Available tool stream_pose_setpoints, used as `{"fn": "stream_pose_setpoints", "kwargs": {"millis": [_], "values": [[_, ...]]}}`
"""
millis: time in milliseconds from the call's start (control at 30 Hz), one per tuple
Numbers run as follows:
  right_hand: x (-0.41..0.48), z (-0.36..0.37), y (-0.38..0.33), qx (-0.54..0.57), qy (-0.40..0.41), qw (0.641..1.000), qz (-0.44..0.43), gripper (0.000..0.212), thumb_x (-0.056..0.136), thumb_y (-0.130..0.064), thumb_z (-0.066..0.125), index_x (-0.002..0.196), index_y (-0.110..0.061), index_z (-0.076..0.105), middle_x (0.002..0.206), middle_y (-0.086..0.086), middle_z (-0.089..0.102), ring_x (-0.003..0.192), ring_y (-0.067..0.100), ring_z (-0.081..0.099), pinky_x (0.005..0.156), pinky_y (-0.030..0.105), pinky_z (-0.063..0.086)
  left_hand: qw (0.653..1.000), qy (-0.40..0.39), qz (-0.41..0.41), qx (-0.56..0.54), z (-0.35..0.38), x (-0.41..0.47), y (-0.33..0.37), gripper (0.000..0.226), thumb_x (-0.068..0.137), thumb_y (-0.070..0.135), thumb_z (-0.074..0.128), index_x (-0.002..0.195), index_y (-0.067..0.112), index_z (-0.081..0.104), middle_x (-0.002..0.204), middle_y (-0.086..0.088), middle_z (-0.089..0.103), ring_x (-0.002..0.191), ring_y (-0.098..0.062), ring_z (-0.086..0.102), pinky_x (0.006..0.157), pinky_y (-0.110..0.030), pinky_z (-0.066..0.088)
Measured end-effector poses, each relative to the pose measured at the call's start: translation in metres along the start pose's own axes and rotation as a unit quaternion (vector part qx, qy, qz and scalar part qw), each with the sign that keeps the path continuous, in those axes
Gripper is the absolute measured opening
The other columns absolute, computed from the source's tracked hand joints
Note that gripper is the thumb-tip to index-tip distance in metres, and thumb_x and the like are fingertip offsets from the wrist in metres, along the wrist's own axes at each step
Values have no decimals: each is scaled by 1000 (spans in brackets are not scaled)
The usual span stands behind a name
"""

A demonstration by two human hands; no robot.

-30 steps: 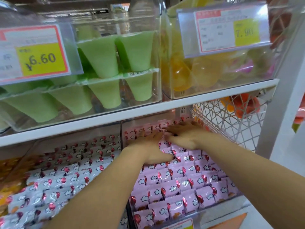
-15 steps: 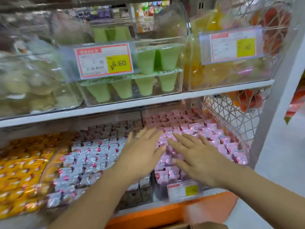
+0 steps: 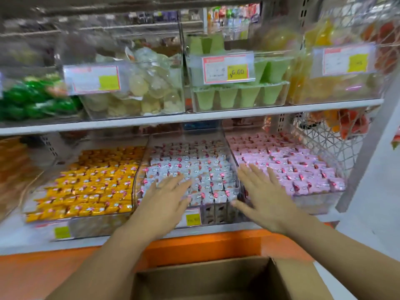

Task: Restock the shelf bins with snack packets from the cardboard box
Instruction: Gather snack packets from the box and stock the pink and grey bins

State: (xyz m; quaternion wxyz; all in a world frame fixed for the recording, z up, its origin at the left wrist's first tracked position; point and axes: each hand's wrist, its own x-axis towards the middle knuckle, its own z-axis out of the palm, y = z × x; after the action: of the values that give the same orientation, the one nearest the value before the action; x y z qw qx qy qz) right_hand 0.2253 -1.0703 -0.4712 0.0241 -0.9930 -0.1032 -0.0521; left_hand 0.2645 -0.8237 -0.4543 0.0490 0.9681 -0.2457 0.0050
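head view: both hands are spread flat with straight fingers, holding nothing and set apart from each other. the left hand [image 3: 164,198] is at lower centre, over the front of the clear middle bin [image 3: 216,214] of white snack packets [image 3: 194,169]. the right hand [image 3: 263,195] is just right of it, by the near corner of the pink snack packets [image 3: 298,167]. whether either hand touches the packets is unclear. the open cardboard box [image 3: 203,278] lies at the bottom edge, between the forearms. yellow packets [image 3: 93,185] fill the bin at left. green cups [image 3: 238,96] stand on the white shelf [image 3: 151,123] above, and an orange base [image 3: 205,245] runs below the bins.

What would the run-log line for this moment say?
left hand: open, empty, before white packets | right hand: open, empty, before pink packets | cardboard box: open, below hands
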Motion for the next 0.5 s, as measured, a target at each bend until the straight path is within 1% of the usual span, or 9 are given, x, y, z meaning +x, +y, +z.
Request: {"fn": "stream_pose_setpoints", "kwargs": {"millis": [67, 100, 133, 167, 200, 233, 267, 367, 500], "values": [[-5, 4, -27, -49, 7, 997, -51, 81, 91, -65, 12, 137, -10, 48, 146, 9, 42, 134, 27, 41, 110, 46, 18, 999, 4, 5, 42, 4, -13, -2, 52, 101, 44, 26, 150, 38, 9, 160, 8, 3, 147, -14, 5, 119, -45, 8], [-5, 11, -35, -56, 3, 996, -69, 74, 91, -61, 20, 131, -9, 55, 139, 10, 51, 129, 28, 49, 109, 46, 24, 998, -1, 10, 54, 7, -15, 0, 53, 101, 45, 25, 150, 40, 5, 160, 9, -1, 147, -15, 2, 120, -47, 5], [-6, 14, -45, -60, -8, 995, -76, 76, 90, -61, 20, 132, -8, 54, 139, 11, 51, 129, 28, 48, 114, 45, 25, 998, -7, 14, 58, 10, -19, 0, 54, 101, 46, 25, 150, 41, 2, 160, 9, -4, 148, -15, -2, 120, -48, 3], [-5, 16, -52, -54, -29, 995, -81, 82, 90, -63, 13, 140, -7, 43, 147, 11, 41, 136, 28, 39, 118, 43, 18, 998, -13, 14, 58, 15, -21, 0, 55, 101, 47, 24, 149, 42, -2, 160, 9, -7, 148, -16, -4, 119, -49, 1], [-2, 17, -55, -35, -35, 995, -87, 87, 87, -66, 4, 148, -7, 24, 155, 10, 23, 144, 27, 23, 117, 41, 4, 998, -19, 14, 60, 20, -22, 0, 57, 101, 48, 25, 149, 42, -6, 160, 9, -10, 148, -17, -7, 119, -49, 0], [1, 21, -55, -29, -42, 995, -82, 87, 85, -67, 2, 151, -11, 7, 159, 7, 6, 147, 24, 7, 114, 37, -6, 997, -22, 14, 66, 25, -22, -2, 59, 101, 49, 25, 148, 42, -9, 159, 8, -15, 147, -19, -9, 118, -49, -2], [5, 22, -55, -31, -52, 995, -76, 83, 87, -66, 7, 151, -14, -4, 159, 5, -4, 147, 21, -3, 113, 34, -11, 997, -22, 14, 74, 30, -22, -4, 61, 100, 50, 25, 148, 41, -11, 157, 7, -21, 147, -20, -11, 117, -49, -5], [17, 22, -61, -18, -68, 996, -54, 82, 91, -65, 22, 151, -18, -7, 159, 2, -9, 147, 19, -7, 117, 36, -7, 996, -14, 11, 88, 38, -24, -7, 63, 100, 51, 23, 145, 39, -20, 145, 7, -34, 143, -21, -21, 112, -47, -14], [13, 16, -62, -26, -74, 996, -50, 87, 87, -71, 22, 151, -20, -6, 160, 0, -9, 147, 17, -7, 117, 36, -7, 995, -6, 5, 104, 41, -25, -5, 64, 99, 55, 22, 133, 39, -30, 144, 6, -36, 142, -23, -24, 108, -47, -18]]}}
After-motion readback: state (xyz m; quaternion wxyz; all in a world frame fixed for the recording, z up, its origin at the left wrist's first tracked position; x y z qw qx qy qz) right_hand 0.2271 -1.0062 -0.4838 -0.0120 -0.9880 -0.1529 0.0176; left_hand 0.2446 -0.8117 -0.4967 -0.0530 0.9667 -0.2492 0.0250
